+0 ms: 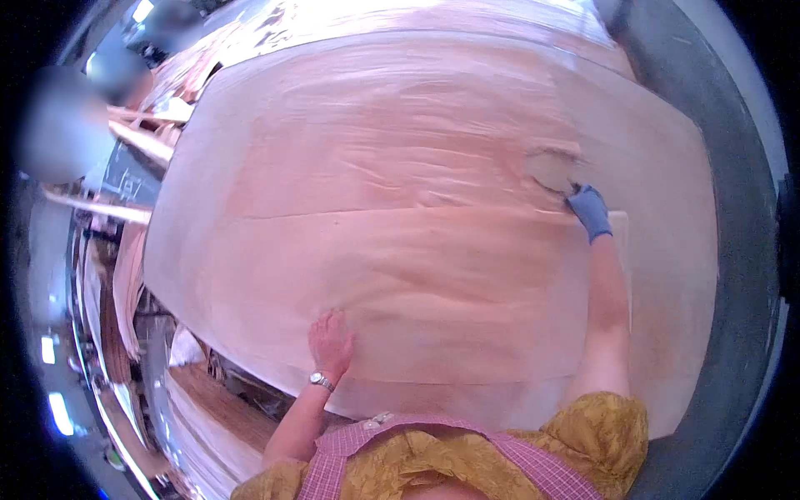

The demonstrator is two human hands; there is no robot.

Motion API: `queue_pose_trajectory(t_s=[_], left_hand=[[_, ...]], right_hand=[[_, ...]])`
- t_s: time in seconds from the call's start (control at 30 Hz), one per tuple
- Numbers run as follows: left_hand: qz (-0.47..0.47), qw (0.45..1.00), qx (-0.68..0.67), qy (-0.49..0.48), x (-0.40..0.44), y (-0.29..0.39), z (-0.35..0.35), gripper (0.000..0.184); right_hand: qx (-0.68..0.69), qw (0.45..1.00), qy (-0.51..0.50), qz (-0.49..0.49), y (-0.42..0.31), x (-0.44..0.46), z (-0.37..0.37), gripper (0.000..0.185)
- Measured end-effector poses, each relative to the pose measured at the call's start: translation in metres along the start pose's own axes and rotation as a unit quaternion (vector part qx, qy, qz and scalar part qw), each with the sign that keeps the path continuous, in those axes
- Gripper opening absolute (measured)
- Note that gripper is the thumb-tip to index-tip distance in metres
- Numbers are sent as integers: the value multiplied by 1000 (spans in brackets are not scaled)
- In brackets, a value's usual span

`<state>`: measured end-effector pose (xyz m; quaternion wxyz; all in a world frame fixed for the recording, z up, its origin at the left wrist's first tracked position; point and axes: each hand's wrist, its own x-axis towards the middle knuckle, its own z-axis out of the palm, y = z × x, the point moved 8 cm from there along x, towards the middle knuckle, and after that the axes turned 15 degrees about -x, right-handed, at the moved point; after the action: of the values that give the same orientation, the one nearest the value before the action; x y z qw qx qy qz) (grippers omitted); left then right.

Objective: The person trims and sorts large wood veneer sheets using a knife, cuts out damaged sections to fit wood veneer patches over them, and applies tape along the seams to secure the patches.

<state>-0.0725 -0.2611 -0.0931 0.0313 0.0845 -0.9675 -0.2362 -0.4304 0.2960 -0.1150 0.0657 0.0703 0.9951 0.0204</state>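
A wide, thin sheet of reddish wood veneer [400, 250] lies spread in front of me, rippled in places, with a seam running across its middle. My left hand [331, 342], bare with a watch at the wrist, rests palm down on its near left part, fingers stretched out. At the right side, my right hand [590, 213] wears a blue glove. Its fingers are closed on a small dark thing that I cannot make out. Just beyond those fingertips is a pale rounded patch [552, 171] with a dark outline, at the veneer's right edge.
Under the veneer, a paler sheet [667, 200] reaches out to the right. A grey floor strip [750, 250] runs along the right side. More veneer sheets [221, 400] are stacked at the lower left. Other people [67, 125] are at the upper left, blurred.
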Motion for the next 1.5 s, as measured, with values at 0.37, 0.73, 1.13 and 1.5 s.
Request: queue_pose_trajectory(t_s=[0.37, 0.73, 1.13, 1.5], left_hand=[[-6, 1000, -10, 14, 1, 0, 1, 48], [23, 999, -8, 23, 1, 6, -5, 48], [14, 997, -13, 77, 18, -58, -18, 60], [-139, 967, 28, 211, 17, -316, -108, 78]], right_hand=[[-17, 989, 149, 13, -37, -13, -33, 55], [18, 986, 98, -135, -160, -40, -18, 53], [37, 944, 86, -317, -317, -232, 17, 56], [82, 903, 168, -388, -410, -256, -29, 46]])
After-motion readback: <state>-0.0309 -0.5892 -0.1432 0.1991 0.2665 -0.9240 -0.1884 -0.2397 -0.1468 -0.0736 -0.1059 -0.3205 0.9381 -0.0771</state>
